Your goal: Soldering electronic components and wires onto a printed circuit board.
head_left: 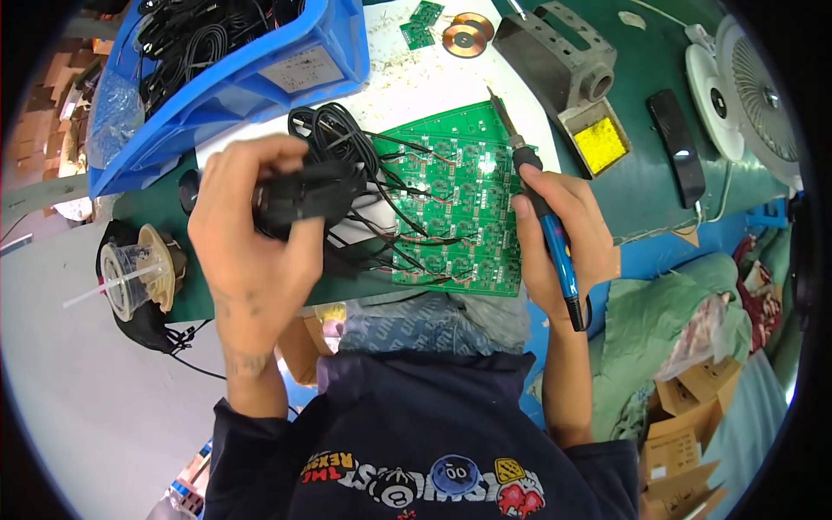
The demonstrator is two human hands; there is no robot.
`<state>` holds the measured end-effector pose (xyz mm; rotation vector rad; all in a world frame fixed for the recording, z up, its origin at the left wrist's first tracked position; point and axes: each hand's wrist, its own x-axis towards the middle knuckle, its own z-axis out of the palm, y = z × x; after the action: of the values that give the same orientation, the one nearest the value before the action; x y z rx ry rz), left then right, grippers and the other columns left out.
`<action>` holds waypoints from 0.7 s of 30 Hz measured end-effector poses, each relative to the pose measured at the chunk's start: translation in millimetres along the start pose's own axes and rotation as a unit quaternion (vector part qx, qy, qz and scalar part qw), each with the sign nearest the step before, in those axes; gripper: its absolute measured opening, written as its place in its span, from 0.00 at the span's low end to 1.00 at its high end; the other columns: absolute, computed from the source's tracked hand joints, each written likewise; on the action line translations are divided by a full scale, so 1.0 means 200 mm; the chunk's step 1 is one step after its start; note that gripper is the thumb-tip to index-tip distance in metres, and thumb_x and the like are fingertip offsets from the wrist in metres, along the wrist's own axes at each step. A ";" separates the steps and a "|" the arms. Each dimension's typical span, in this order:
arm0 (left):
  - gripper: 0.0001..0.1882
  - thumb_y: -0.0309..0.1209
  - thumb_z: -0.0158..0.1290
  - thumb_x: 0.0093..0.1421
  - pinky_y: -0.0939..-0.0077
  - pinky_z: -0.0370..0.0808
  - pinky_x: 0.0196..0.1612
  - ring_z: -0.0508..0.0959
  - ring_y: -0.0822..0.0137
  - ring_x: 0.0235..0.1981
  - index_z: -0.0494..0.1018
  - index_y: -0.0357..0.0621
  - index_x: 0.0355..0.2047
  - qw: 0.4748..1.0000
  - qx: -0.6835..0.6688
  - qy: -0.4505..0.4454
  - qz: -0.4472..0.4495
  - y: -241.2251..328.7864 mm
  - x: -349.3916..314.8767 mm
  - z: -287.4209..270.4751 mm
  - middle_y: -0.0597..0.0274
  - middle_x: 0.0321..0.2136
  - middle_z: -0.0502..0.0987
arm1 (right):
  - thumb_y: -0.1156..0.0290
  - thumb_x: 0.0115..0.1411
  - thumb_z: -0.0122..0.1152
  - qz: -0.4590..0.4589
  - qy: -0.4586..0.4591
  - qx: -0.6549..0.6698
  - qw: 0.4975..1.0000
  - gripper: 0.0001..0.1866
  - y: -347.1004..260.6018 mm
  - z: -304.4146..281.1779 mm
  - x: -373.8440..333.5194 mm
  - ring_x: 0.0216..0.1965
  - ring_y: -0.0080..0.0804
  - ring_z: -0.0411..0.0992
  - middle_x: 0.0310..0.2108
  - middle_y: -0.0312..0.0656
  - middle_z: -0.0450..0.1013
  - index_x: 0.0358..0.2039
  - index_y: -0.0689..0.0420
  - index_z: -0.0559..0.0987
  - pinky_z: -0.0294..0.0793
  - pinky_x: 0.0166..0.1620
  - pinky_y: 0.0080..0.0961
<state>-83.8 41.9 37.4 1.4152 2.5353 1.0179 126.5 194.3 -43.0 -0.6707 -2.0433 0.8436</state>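
My right hand [568,230] grips a soldering iron [557,251] by its blue and black handle, its metal tip pointing up and away over the far corner of a green circuit board panel [468,212]. Several black cables run onto the panel, their thin wire ends lying at the rows of small boards. At the panel's left, my left hand [251,221] is curled round a coiled black cable bundle [312,195], somewhat blurred. More looped black cable [334,130] lies just beyond it. A white sheet [407,78] lies beneath the panel.
A blue bin [338,52] full of black cables stands far left. Soldering iron holder [563,52] with yellow sponge [600,146], black phone [676,147] and white fan [737,95] are at right. Copper coils [464,39] lie at the back; a plastic cup [130,277] is at left.
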 end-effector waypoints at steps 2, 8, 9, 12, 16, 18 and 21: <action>0.23 0.18 0.52 0.43 0.66 0.74 0.44 0.78 0.59 0.40 0.79 0.39 0.43 0.997 0.060 0.051 0.023 -0.04 0.06 0.05 0.54 0.45 0.81 | 0.86 0.53 0.68 -0.004 0.001 0.004 1.000 0.20 0.02 0.02 0.00 0.31 0.29 0.73 0.38 0.43 0.78 0.47 0.60 0.85 0.73 0.35 0.23; 0.26 0.20 0.55 0.45 0.66 0.72 0.59 0.77 0.53 0.54 0.78 0.40 0.48 0.991 0.007 0.126 0.033 -0.04 0.00 0.09 0.51 0.56 0.77 | 0.86 0.52 0.68 -0.015 0.021 0.010 1.000 0.20 0.03 0.03 0.00 0.30 0.29 0.72 0.39 0.42 0.78 0.47 0.60 0.85 0.72 0.34 0.22; 0.28 0.21 0.58 0.45 0.59 0.68 0.64 0.74 0.49 0.58 0.78 0.42 0.51 0.994 -0.026 0.102 0.035 -0.01 -0.04 0.11 0.51 0.58 0.75 | 0.86 0.52 0.68 -0.018 0.021 0.011 1.000 0.20 0.04 0.03 0.00 0.30 0.29 0.72 0.39 0.42 0.78 0.47 0.60 0.85 0.72 0.34 0.22; 0.32 0.27 0.64 0.45 0.49 0.62 0.70 0.66 0.44 0.67 0.78 0.48 0.55 0.998 -0.014 0.006 0.068 0.06 -0.09 0.14 0.51 0.65 0.70 | 0.86 0.52 0.68 -0.015 0.018 0.005 1.000 0.20 0.02 0.03 0.00 0.31 0.29 0.72 0.39 0.43 0.78 0.47 0.60 0.85 0.73 0.34 0.23; 0.35 0.37 0.69 0.44 0.40 0.55 0.72 0.56 0.42 0.74 0.80 0.55 0.57 0.980 0.069 -0.159 0.096 0.06 -0.10 0.06 0.52 0.71 0.63 | 0.86 0.53 0.68 -0.011 0.001 0.006 1.000 0.20 0.01 0.02 0.02 0.31 0.30 0.73 0.40 0.43 0.78 0.47 0.61 0.85 0.73 0.35 0.23; 0.36 0.41 0.71 0.43 0.36 0.52 0.73 0.51 0.42 0.76 0.80 0.59 0.57 0.958 0.106 -0.250 0.091 0.04 -0.10 0.02 0.53 0.74 0.60 | 0.86 0.53 0.68 -0.007 -0.013 0.005 1.000 0.19 0.01 0.01 0.03 0.32 0.31 0.73 0.40 0.44 0.78 0.47 0.61 0.85 0.73 0.36 0.23; 0.35 0.46 0.71 0.43 0.35 0.51 0.73 0.50 0.42 0.77 0.81 0.60 0.56 0.949 0.151 -0.257 0.105 0.02 -0.12 0.02 0.54 0.74 0.59 | 0.86 0.54 0.67 -0.012 -0.025 0.001 1.000 0.18 0.01 -0.01 0.05 0.33 0.32 0.74 0.41 0.46 0.78 0.47 0.63 0.84 0.75 0.38 0.24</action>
<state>-66.0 27.0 30.3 1.7725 2.2407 0.2149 122.8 203.1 -40.2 -0.6281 -2.0913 0.8571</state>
